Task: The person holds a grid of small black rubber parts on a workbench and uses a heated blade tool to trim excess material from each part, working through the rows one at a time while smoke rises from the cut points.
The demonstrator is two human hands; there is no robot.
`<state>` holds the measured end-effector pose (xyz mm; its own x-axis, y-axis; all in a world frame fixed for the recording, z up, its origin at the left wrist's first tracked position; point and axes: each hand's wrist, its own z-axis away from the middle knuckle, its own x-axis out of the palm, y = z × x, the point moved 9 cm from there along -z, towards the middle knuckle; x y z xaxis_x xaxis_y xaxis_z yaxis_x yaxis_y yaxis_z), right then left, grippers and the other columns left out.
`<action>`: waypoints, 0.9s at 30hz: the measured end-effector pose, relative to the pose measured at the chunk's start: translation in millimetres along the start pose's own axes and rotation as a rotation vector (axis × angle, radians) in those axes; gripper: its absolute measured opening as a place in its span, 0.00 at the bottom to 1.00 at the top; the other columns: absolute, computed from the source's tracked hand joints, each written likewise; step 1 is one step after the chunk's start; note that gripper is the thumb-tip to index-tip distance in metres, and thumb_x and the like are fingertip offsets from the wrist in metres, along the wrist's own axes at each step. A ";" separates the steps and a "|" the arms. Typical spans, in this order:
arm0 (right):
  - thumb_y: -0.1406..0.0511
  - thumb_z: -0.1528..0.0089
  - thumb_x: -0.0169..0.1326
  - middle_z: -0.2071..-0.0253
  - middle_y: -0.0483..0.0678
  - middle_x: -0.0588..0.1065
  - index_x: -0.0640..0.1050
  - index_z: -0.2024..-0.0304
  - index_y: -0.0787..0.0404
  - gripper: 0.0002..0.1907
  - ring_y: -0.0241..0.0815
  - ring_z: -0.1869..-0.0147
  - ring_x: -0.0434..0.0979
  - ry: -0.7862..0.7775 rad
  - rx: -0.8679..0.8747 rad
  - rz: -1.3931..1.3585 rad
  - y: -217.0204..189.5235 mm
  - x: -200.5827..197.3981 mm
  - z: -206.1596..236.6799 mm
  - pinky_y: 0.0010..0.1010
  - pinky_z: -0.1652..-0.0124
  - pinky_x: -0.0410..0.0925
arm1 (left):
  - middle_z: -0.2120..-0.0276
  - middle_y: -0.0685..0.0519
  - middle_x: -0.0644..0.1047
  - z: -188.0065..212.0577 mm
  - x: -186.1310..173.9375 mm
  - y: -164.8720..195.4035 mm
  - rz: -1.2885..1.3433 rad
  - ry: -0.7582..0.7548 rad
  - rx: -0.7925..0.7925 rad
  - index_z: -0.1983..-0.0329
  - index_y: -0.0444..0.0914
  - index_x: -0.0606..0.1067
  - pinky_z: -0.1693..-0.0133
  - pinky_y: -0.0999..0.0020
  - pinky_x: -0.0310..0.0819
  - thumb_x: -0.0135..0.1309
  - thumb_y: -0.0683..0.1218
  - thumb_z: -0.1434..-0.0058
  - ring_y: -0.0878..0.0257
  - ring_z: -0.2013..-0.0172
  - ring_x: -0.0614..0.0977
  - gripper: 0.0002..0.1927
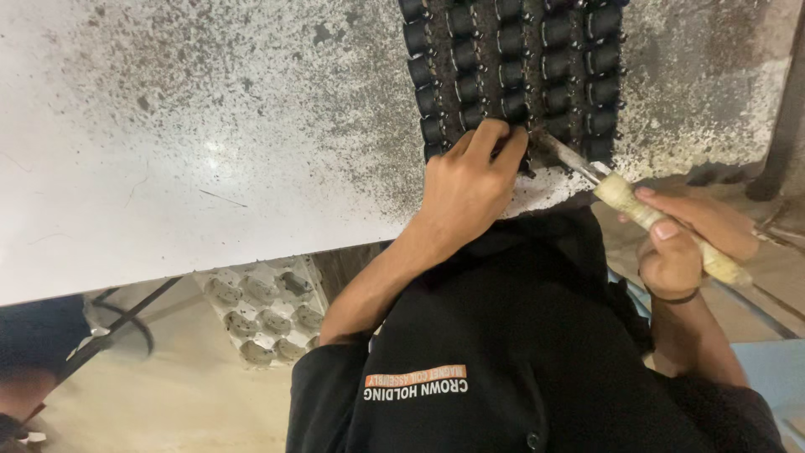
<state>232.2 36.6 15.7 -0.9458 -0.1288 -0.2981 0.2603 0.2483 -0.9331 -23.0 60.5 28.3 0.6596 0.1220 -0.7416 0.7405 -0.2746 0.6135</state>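
Black shirt (520, 352), near edge of view. Right hand (683, 239): closed around pale tool handle (671, 231), metal tip (574, 159) reaching lowest row of black parts. Left hand (470, 189): fingers curled over black part (511, 151) at block's near edge. Block of black cylindrical parts (511, 67): 5 columns on speckled white counter (210, 126). Grey moulded tray (264, 310) below counter edge, left.

A moulded tray pack (264, 312) of pale, off-white material lies on the floor below the near edge of the desk (168, 168), its round pockets set in rows, most holding small grey parts. On the black shirt (503, 352) sits a printed label (416, 382): an orange strip above white lettering.
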 end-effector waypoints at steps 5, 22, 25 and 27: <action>0.68 0.33 0.45 0.60 0.64 0.77 0.75 0.56 0.76 0.14 0.50 0.70 0.80 0.011 -0.051 -0.147 -2.3 0.7 -14.4 0.32 0.71 0.77 | 0.59 0.50 0.72 -7.1 11.1 1.3 -0.020 -0.104 0.028 0.52 0.33 0.78 0.66 0.64 0.80 0.58 0.37 0.45 0.57 0.59 0.84 0.16; 0.69 0.35 0.47 0.66 0.62 0.78 0.78 0.55 0.78 0.15 0.49 0.73 0.79 0.065 -0.059 -0.122 -2.9 0.0 -8.9 0.32 0.72 0.75 | 0.57 0.52 0.74 -2.1 -1.7 -13.7 0.148 -0.034 -0.040 0.52 0.36 0.79 0.68 0.61 0.80 0.59 0.36 0.43 0.55 0.66 0.84 0.14; 0.68 0.33 0.47 0.63 0.61 0.78 0.77 0.54 0.77 0.15 0.45 0.74 0.79 0.005 -0.107 -0.164 -5.0 4.1 -7.4 0.29 0.73 0.76 | 0.56 0.52 0.74 -0.6 -2.5 -12.8 0.139 -0.029 -0.030 0.52 0.36 0.79 0.68 0.61 0.80 0.59 0.37 0.43 0.56 0.64 0.85 0.15; 0.68 0.33 0.48 0.66 0.63 0.78 0.78 0.55 0.77 0.15 0.47 0.73 0.79 0.040 -0.094 -0.116 -6.2 1.9 -6.4 0.31 0.71 0.76 | 0.57 0.52 0.74 -0.2 -2.6 -13.2 0.131 -0.033 -0.030 0.52 0.37 0.79 0.68 0.62 0.79 0.59 0.37 0.44 0.56 0.64 0.85 0.15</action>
<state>227.6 41.0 22.3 -0.9760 -0.1235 -0.1794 0.1314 0.3227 -0.9373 -34.4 64.0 22.2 0.7469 0.0552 -0.6627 0.6518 -0.2579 0.7132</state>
